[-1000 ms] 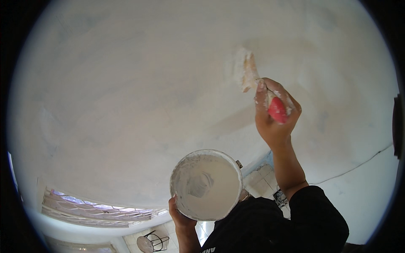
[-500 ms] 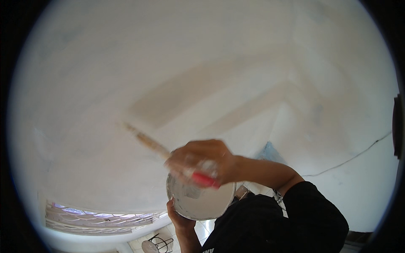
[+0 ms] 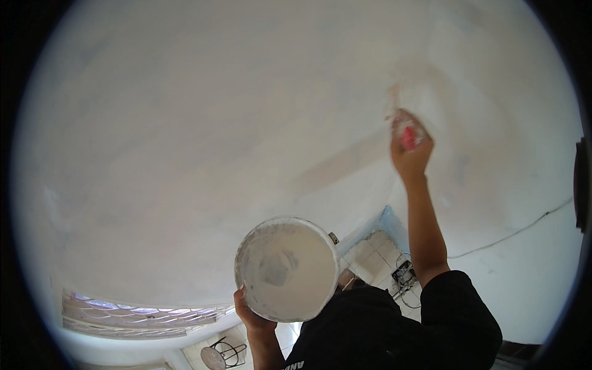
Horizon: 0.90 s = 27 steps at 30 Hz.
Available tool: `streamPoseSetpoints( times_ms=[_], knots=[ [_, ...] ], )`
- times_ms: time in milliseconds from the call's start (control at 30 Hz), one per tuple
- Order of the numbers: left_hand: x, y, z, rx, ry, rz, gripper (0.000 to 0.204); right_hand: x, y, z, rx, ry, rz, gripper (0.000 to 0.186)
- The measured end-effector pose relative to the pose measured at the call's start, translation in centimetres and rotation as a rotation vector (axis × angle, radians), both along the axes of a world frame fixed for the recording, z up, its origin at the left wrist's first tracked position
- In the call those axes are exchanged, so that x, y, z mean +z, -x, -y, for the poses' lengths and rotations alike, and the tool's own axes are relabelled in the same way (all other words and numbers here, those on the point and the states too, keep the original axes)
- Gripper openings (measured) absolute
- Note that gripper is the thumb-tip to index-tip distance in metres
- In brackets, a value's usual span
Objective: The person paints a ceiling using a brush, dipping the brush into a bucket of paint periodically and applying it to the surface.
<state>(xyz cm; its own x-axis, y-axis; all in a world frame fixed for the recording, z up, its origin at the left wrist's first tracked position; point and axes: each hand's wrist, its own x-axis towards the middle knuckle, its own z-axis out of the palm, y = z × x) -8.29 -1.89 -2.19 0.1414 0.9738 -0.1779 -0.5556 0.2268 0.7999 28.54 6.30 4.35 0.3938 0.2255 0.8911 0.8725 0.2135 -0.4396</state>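
At the upper right of the frame, the fingers of my right hand are closed around a red-ended brush. Its tan head, blurred, points up against the pale wall; I cannot tell whether the bristles touch it. At lower centre, my left hand grips a round bucket by its lower-left edge, thumb at the rim, the other fingers mostly hidden beneath. Inside lies a creamy off-white mix. A window grille spans the lower left, with a round stool near the bottom edge; a thin cable runs at right.
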Motion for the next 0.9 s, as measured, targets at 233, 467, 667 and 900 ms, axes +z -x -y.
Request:
streamPoseSetpoints(
  times_ms=[233,467,667,900],
  knots=[
    [1.0,-0.5,-0.1,-0.033,-0.001,0.053,0.055,-1.6,10.3,1.4,0.594,0.023,0.252,0.029],
    [1.2,-0.9,-0.1,-0.019,0.045,0.049,0.058,-1.7,6.4,0.3,1.071,-0.012,-0.417,0.014],
    [0.6,-0.8,0.2,0.017,0.042,0.053,0.060,-1.6,-1.6,-0.2,0.679,-0.092,-0.589,0.020],
    [0.9,-1.1,0.1,0.011,0.046,0.089,0.057,-0.7,-3.6,-1.5,0.098,-0.128,-0.510,0.013]
  ],
)
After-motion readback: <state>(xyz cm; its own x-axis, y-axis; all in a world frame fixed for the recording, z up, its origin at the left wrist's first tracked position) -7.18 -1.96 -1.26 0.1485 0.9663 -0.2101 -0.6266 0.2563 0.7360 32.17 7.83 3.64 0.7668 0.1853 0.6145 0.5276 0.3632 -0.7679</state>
